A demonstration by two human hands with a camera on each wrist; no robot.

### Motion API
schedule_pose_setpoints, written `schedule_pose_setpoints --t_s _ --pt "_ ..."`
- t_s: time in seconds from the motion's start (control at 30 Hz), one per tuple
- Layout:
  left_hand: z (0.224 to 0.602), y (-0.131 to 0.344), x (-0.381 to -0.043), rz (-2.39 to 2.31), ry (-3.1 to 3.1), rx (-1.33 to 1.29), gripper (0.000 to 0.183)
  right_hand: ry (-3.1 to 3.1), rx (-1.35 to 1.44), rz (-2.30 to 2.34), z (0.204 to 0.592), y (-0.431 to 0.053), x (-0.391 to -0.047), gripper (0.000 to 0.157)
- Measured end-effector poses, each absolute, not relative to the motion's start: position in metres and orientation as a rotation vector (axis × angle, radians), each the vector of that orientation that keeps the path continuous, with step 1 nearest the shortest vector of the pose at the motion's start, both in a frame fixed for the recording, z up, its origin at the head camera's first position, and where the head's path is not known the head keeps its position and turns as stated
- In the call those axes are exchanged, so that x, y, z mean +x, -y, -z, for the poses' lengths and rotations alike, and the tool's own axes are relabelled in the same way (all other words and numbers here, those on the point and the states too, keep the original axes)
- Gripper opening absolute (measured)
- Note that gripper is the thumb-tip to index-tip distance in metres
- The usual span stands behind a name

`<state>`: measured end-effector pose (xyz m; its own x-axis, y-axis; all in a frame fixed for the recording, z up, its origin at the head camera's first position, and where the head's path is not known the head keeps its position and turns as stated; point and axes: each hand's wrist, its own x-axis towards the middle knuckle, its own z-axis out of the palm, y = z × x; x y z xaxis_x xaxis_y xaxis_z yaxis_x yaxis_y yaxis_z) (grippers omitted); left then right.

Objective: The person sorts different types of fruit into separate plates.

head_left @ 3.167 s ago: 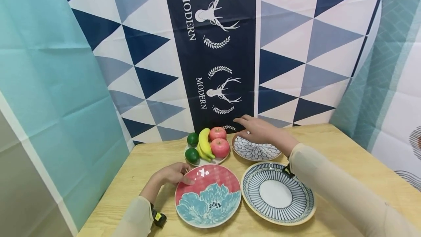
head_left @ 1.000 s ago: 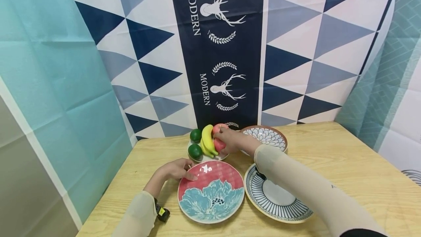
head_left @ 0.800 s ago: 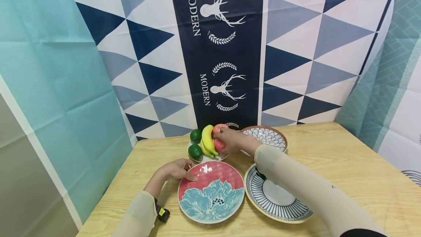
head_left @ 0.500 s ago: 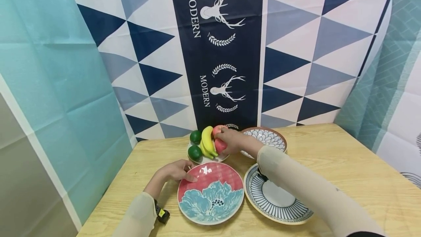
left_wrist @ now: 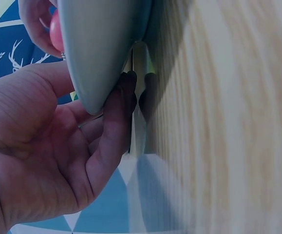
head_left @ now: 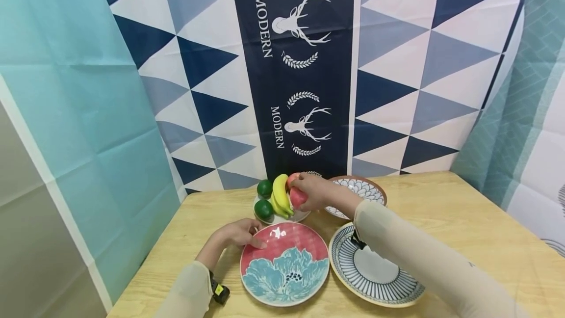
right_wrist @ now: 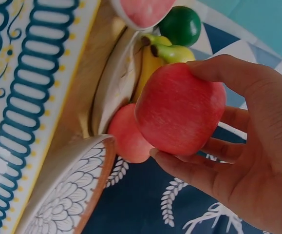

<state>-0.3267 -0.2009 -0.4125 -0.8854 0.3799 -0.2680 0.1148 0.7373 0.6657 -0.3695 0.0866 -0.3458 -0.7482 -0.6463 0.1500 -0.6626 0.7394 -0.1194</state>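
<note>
My right hand (head_left: 319, 193) grips a red apple (right_wrist: 179, 109), thumb on one side and fingers curled on the other. It holds the apple over the right side of a white fruit plate (head_left: 302, 216). Just behind, a second apple (right_wrist: 127, 136) sits on that plate beside yellow bananas (head_left: 281, 194) and two dark green fruits (head_left: 264, 209). With thumb over the rim and fingers beneath, my left hand (head_left: 240, 233) holds the far left edge of a red plate with a blue flower (head_left: 287, 274). The left wrist view shows its pale underside (left_wrist: 102, 48) tilted above the wood.
A brown-rimmed bowl with a petal pattern (head_left: 364, 189) stands at the back right, partly behind my right forearm. In front of it lies a large blue-striped plate (head_left: 375, 286), under my sleeve. A patterned cloth (head_left: 304, 77) hangs behind the wooden table (head_left: 194, 215).
My right hand has moved left from above the brown-rimmed bowl and taken the front apple. In the last half second it has shifted slightly right with it. The left hand keeps its hold.
</note>
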Motion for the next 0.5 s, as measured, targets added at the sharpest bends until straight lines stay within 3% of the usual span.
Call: schedule_pose_setpoints --t_s 0.5 --pt "0.413 0.201 -0.326 -0.901 -2.575 0.409 0.027 2.809 1.147 -0.358 0.335 -0.075 -0.334 0.070"
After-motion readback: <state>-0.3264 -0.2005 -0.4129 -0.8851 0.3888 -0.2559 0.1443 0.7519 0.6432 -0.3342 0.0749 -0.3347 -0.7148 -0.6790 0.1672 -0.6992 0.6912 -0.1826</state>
